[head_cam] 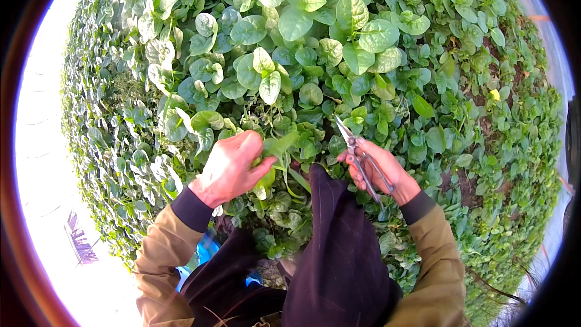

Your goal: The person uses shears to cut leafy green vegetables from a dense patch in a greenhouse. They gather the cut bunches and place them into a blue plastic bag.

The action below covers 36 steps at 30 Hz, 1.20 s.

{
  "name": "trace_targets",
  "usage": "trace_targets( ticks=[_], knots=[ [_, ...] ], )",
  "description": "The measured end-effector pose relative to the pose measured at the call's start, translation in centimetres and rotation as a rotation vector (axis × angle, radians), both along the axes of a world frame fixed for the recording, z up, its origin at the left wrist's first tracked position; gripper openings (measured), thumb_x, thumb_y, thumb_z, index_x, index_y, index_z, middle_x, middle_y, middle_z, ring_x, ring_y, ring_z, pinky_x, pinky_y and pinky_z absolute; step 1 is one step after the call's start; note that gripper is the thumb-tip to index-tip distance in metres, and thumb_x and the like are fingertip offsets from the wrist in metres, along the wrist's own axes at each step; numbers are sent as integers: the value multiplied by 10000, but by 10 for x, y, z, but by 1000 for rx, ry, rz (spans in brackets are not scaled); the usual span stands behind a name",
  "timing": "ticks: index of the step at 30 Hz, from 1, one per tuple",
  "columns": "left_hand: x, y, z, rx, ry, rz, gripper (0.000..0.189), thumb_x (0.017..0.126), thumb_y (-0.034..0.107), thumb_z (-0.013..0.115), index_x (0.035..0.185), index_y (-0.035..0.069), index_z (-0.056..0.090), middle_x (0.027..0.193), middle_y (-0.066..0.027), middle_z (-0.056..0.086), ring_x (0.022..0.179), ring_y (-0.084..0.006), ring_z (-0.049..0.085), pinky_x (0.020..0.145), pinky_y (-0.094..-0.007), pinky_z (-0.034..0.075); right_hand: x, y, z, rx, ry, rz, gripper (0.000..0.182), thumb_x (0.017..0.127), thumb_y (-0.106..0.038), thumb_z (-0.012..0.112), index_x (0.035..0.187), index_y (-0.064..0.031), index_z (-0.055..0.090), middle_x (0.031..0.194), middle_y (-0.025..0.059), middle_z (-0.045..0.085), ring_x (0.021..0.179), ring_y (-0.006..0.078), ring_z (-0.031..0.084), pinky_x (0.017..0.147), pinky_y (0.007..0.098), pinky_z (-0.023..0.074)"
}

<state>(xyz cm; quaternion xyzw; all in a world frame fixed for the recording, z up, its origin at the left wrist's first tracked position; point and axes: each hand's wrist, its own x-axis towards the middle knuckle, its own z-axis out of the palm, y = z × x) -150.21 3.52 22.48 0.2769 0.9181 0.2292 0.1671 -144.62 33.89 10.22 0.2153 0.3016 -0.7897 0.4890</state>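
My left hand (233,168) is closed around a leafy green sprig (264,185), some of it blurred, with leaves and stems showing past the thumb. My right hand (381,165) holds a pair of small garden snips (347,131) with red on the handles. Their blades point up and away from me and look nearly closed, a short way right of the left hand. Both hands hover low over a dense bed of broad-leaved greens (268,72), which look like Malabar spinach. Stems under the left hand are partly hidden by leaves.
My dark-trousered knee (338,245) rises between the hands. Blue plastic (208,247) shows beside my other leg. Brown soil (467,186) appears through gaps at right, near a small yellow spot (495,95). Pale sheeting (551,54) borders the bed's right side; the left edge is overexposed.
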Motion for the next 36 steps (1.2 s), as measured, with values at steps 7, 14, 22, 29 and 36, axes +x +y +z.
trace_targets(
  ticks=[7,14,22,29,36],
  knots=[
    [-50,76,-48,-271,7,-426,181,774,40,584,950,5,568,1314,-248,492,649,-310,654,569,-396,544,-36,-40,-12,-87,-151,-50,557,1012,-500,338,1053,10,558,681,77,585,578,221,585,561,344,473],
    [-62,65,-89,-697,-17,-514,116,785,53,643,864,10,715,1159,-171,616,788,-281,710,631,-355,578,-29,-36,-28,-29,-192,198,587,991,-507,397,1105,48,549,689,75,598,564,219,565,559,337,460],
    [-47,27,-99,-529,174,-446,170,763,69,587,909,-9,627,1102,-153,588,637,-261,657,553,-360,535,-43,-40,-9,-71,-82,146,579,994,-526,376,1102,5,580,723,74,635,611,201,629,561,325,508],
    [-45,26,-97,-609,170,-469,230,769,63,582,975,-25,631,1149,-136,585,595,-243,643,526,-340,526,-50,-50,-16,12,-158,243,585,992,-525,375,1109,8,587,733,72,650,629,199,646,601,334,539],
    [-46,21,-104,-571,216,-419,265,760,57,587,1003,-35,638,1135,-137,596,590,-244,644,515,-339,526,-45,-52,-18,-51,-153,225,579,993,-517,379,1098,15,582,744,83,658,645,204,654,630,338,550]
  ],
)
